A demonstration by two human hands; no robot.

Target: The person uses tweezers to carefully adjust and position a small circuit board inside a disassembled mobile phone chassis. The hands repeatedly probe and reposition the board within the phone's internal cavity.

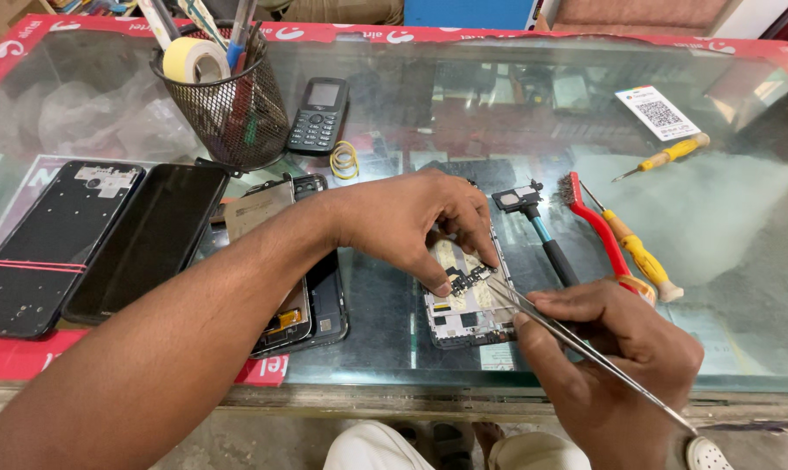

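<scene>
1. The left hand [411,222] is pressing the opened phone [463,300], grip flat, at the near bench [724,226] edge.
2. The right hand [611,357] is pinching tweezers [576,344] closed-gripped, tips touching the exposed board.
3. Reassembly is not yet showing; the cover is off.

Bare hands [411,222], no sleeves, white trousers [372,448]

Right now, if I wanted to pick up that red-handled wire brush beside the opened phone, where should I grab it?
Probably by the red handle of the wire brush, coming from above: the bristled head points away, and the yellow screwdriver lies close on one side.
</scene>
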